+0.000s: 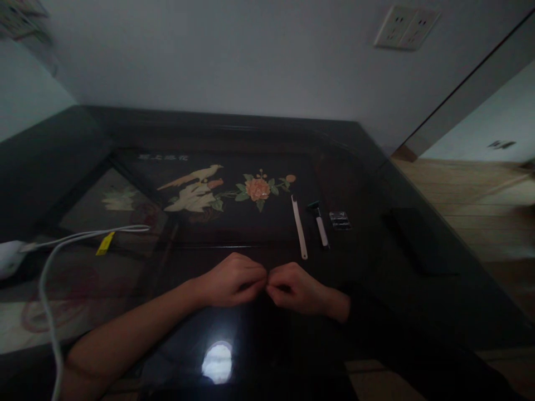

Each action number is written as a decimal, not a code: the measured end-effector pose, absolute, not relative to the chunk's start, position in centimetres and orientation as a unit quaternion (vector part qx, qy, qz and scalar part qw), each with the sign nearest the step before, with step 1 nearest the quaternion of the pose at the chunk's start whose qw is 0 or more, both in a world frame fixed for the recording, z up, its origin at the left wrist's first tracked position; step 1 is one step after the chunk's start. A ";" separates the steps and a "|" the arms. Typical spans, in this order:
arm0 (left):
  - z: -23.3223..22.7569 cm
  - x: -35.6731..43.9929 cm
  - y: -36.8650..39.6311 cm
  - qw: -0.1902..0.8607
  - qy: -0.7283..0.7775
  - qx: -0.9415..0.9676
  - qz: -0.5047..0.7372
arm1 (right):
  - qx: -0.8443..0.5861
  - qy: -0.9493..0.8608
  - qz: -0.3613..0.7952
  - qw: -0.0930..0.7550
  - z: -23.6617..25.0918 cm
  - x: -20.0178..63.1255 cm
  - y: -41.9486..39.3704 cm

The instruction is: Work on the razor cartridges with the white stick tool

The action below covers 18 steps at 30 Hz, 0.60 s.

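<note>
**A:** What are the 2 hands doing?

**B:** The left hand [234, 280] and the right hand [296, 289] meet fingertip to fingertip low over the dark glass table [397, 262]. Both are curled closed, pinching at the point where they touch. Whatever sits between them is too small and too dim to make out, so it cannot be told what they grasp.

**A:** And the things nearest them?

**B:** Just beyond the right hand lie 3 items in a row: a long pale strip [299, 226], a razor [320, 224] with its dark green head pointing away, and a small clear cartridge case [340, 220] farthest right. All 3 lie flat and untouched, apart from one another.

**A:** So how far along does it look?

**B:** Judging by that, early or midway: the razor is not in hand and the case lies off to the side. A white cable [83, 236] trails off at the left, well apart.
</note>
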<state>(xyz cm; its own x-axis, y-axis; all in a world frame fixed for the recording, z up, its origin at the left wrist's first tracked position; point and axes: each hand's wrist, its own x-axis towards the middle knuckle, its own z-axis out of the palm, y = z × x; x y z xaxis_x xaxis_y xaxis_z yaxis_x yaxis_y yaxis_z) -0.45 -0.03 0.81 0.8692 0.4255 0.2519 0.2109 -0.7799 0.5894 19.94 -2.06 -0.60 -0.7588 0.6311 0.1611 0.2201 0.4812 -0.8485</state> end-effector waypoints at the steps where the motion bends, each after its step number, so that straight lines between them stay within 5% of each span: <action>1: 0.8 -0.4 0.0 0.282 0.173 0.925 0.187 | -0.256 -0.829 0.439 0.234 -0.6 19.9 -2.1; 18: 0.9 -0.4 0.0 0.282 0.176 0.925 0.184 | -0.260 -0.834 0.433 0.224 -0.5 20.0 -1.9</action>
<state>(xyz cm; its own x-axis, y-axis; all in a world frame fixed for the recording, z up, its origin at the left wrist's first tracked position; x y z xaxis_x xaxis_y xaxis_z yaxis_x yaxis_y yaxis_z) -0.44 0.03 0.87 0.8709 0.4285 0.2408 0.2216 -0.7796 0.5857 19.95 -1.93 -0.48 -0.7645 0.6274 0.1483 0.2401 0.4905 -0.8377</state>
